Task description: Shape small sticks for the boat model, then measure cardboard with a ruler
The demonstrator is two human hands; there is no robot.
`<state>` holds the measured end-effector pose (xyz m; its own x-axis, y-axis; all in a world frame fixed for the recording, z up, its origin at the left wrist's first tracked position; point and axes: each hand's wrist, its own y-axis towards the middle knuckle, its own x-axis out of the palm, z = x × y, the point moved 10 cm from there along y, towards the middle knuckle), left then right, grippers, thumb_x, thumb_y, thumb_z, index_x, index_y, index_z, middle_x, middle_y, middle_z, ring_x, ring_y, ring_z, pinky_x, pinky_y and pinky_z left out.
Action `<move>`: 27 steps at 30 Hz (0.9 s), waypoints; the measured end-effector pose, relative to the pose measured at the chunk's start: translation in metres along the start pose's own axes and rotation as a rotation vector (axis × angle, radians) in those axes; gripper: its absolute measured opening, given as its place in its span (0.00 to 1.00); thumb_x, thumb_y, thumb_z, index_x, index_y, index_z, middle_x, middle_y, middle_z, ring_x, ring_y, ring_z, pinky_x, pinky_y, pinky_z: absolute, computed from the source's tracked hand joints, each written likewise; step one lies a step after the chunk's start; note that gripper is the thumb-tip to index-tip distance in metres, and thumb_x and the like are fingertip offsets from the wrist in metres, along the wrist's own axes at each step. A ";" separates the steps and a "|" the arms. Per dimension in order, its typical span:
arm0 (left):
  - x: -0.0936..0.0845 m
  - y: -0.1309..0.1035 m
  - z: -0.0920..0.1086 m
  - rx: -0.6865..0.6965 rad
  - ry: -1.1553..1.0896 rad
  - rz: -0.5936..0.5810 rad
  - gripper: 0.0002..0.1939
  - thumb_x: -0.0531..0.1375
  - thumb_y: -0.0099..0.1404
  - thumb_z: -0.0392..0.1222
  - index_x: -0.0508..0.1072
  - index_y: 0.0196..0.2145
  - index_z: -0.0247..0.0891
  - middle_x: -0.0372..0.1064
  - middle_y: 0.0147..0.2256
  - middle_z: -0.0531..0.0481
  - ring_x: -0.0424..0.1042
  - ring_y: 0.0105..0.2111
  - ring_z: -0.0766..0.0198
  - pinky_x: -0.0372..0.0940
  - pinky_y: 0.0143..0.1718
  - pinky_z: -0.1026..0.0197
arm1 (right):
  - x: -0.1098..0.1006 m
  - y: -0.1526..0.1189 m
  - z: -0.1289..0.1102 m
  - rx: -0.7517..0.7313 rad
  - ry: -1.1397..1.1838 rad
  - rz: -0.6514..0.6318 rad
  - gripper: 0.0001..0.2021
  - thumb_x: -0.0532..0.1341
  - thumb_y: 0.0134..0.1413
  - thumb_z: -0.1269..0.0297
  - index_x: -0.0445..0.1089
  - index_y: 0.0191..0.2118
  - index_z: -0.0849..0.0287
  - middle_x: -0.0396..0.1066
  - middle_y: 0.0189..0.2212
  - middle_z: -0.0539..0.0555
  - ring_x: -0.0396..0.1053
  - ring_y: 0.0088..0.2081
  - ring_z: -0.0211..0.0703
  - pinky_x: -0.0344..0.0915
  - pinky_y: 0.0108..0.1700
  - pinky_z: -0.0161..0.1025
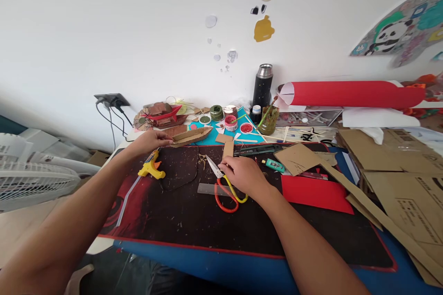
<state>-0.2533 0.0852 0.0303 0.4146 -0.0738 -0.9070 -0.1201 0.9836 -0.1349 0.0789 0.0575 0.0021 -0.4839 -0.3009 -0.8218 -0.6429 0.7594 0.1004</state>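
My left hand [155,141] pinches the near left end of a small cardboard boat [194,137], whose pointed tip faces right. My right hand [242,173] has its fingers closed at the pivot of a pair of scissors [230,193] with red and yellow handles. The scissors' blades point up and left, slightly parted. Just beyond the right fingers is a strip of cardboard [228,149]. Below my left hand, a yellow glue gun [152,167] rests on the dark mat [194,221]. Partly under the scissors lies a clear ruler [206,188].
Paint jars [230,122], a murky jar with a brush [269,120] and a black flask [263,85] stand at the back. Rightward are red card [316,193], cardboard sheets [404,207] and a green tube [274,165]. A fan [34,179] stands at the left.
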 end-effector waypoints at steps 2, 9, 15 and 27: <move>-0.003 -0.001 0.001 -0.013 -0.012 0.017 0.27 0.65 0.50 0.70 0.85 0.31 0.44 0.82 0.30 0.48 0.75 0.32 0.53 0.64 0.35 0.59 | 0.000 0.000 0.000 0.006 0.002 -0.002 0.11 0.61 0.75 0.61 0.80 0.43 0.54 0.85 0.39 0.55 0.79 0.39 0.46 0.52 0.36 0.39; -0.032 -0.030 0.030 -0.063 -0.110 0.232 0.26 0.60 0.61 0.68 0.80 0.33 0.41 0.69 0.23 0.52 0.64 0.25 0.61 0.55 0.27 0.61 | -0.012 -0.002 -0.001 0.029 0.200 0.073 0.10 0.61 0.74 0.61 0.80 0.41 0.54 0.82 0.34 0.52 0.77 0.35 0.44 0.54 0.35 0.38; 0.010 -0.045 0.112 0.054 -0.516 0.138 0.28 0.66 0.62 0.69 0.80 0.35 0.38 0.69 0.26 0.53 0.60 0.25 0.65 0.53 0.26 0.63 | -0.011 -0.002 0.016 0.125 0.551 0.120 0.11 0.61 0.72 0.55 0.78 0.42 0.54 0.76 0.25 0.48 0.75 0.28 0.42 0.62 0.33 0.36; 0.085 -0.040 0.169 0.197 -0.804 0.095 0.25 0.67 0.63 0.66 0.79 0.30 0.39 0.69 0.25 0.54 0.63 0.26 0.65 0.60 0.29 0.62 | -0.005 0.000 0.035 0.219 0.768 0.167 0.12 0.61 0.71 0.53 0.74 0.39 0.54 0.68 0.21 0.45 0.71 0.22 0.38 0.65 0.28 0.34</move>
<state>-0.0605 0.0676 0.0259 0.9374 0.0775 -0.3394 -0.0577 0.9960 0.0681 0.1019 0.0794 -0.0129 -0.8862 -0.4252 -0.1837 -0.4343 0.9007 0.0103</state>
